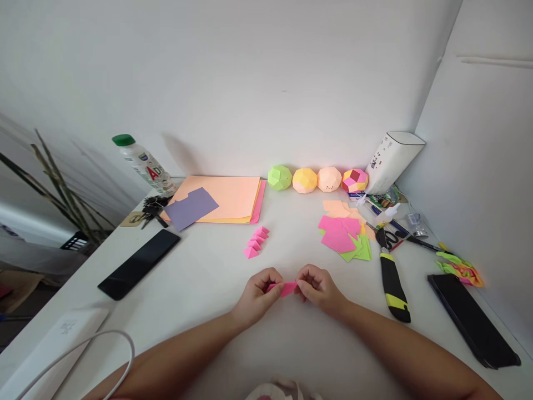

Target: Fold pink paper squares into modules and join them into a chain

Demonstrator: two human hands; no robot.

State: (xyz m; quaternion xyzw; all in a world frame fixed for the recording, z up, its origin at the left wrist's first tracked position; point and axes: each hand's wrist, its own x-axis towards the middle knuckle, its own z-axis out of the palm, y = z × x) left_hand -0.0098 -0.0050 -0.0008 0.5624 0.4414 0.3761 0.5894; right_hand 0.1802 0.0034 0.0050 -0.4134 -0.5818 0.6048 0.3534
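Observation:
A small pink piece of folded paper (pixel 288 289) is held between my two hands, just above the near part of the table. My left hand (pixel 260 294) pinches its left end between thumb and fingers. At the other end, the fingertips of my right hand (pixel 320 289) are closed on its right corner. Beyond my left hand stands a short row of folded pink paper pieces (pixel 256 243), set close together. Farther to the right lies a loose pile of pink, green and peach paper cut-outs (pixel 339 233).
Faceted paper balls (pixel 305 180) line the wall. Coloured sheets (pixel 220 194) lie back left, under a purple piece (pixel 194 208), near a bottle (pixel 144 164) and a black phone (pixel 139 264). A utility knife (pixel 393 286) and a black case (pixel 472 319) lie right.

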